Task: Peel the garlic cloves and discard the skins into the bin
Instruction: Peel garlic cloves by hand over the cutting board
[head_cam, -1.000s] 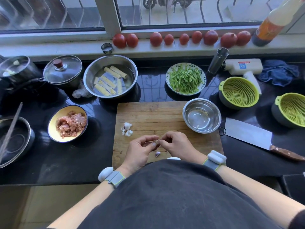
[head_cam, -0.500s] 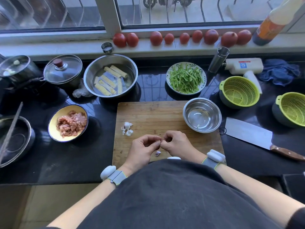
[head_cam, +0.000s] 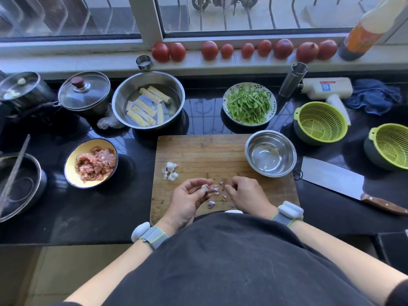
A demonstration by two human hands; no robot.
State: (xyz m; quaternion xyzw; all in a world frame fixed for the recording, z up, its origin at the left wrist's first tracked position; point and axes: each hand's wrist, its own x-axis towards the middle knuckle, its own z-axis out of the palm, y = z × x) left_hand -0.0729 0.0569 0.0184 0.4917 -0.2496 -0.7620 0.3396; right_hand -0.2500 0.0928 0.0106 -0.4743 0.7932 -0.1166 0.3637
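My left hand pinches a pale garlic clove between thumb and fingers, over the near part of the wooden cutting board. A short gap to the right, my right hand has its fingers curled; whether a bit of skin is in them I cannot tell. Purple skin scraps lie on the board between the hands, and another piece lies closer to me. A small heap of unpeeled cloves sits at the board's left. One peeled clove rests in the steel bowl. No bin is in view.
A cleaver lies right of the board. Two green colanders stand at the right. Behind are a plate of green strips, a steel bowl with tofu sticks, a yellow bowl of minced meat, pots and tomatoes.
My hands, joined on the clove before, have come apart. The left keeps the clove, the right has drawn away to the right. More purple skin scraps now lie on the board between them.
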